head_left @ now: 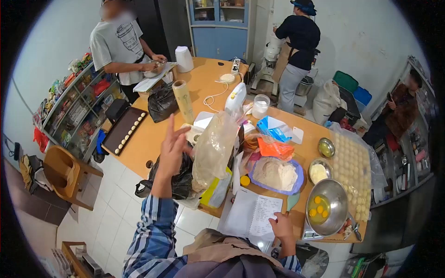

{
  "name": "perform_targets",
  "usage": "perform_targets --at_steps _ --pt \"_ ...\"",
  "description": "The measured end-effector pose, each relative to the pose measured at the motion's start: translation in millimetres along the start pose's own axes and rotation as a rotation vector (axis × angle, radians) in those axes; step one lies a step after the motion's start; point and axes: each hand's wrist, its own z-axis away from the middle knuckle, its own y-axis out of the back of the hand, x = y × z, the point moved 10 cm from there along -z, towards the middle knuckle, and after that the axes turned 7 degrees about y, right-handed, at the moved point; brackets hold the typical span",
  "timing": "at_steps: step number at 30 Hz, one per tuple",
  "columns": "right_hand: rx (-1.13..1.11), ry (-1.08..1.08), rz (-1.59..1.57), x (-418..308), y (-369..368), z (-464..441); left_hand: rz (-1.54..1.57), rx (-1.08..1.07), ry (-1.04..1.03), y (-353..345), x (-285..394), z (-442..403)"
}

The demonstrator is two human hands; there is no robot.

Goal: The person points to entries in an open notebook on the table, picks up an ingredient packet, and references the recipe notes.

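Holding my left hand (171,155) up, empty, fingers apart, near plastic bag (214,148); apparently consulting notebook (237,211), right hand (283,229) at page edge, can't tell if pinching; turning page would need pinch; egg bowl (340,204) on scale (311,235).

Baking workroom: flour (276,175), dough balls (351,167), stand mixer (272,52), stocked shelves (76,109).

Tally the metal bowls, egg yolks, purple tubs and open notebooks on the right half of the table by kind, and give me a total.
Metal bowls: 3
Egg yolks: 4
Purple tub: 1
Open notebook: 1
Total: 9
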Motion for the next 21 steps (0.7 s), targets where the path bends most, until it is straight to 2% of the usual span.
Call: perform_targets --at_steps 1,3,6,9,10,15,17,19,21 --pt "-0.012 -0.005 0.008 1 -2 -1 -0.125 -0.052 -0.021 -4 -2 -9" --pt "-0.033 -0.021 0.023 5 -7 -4 -0.680 -0.110 -0.198 -32 -3 -19" --pt "0.014 0.021 0.042 2 -6 -4 -0.858 -0.265 -0.370 -85 2 10" --pt "-0.013 -0.018 0.000 -5 -5 -4 -0.901 -0.159 -0.246 -86 -20 10" --pt "-0.033 -0.047 -0.026 -6 -4 -4 -0.848 -0.116 -0.332 -79 -20 10" --pt "0.003 -0.143 -0.049 12 14 2 -0.742 0.036 -0.268 -18 -31 14" --pt "0.019 -0.193 -0.056 17 25 6 -0.317 0.044 -0.042 -1 -46 19" --pt "-0.015 -0.228 -0.039 34 23 8 -0.192 0.048 0.041 10 -64 22" --pt "0.055 -0.267 -0.063 39 32 13 -0.233 0.046 0.024 16 -71 23"
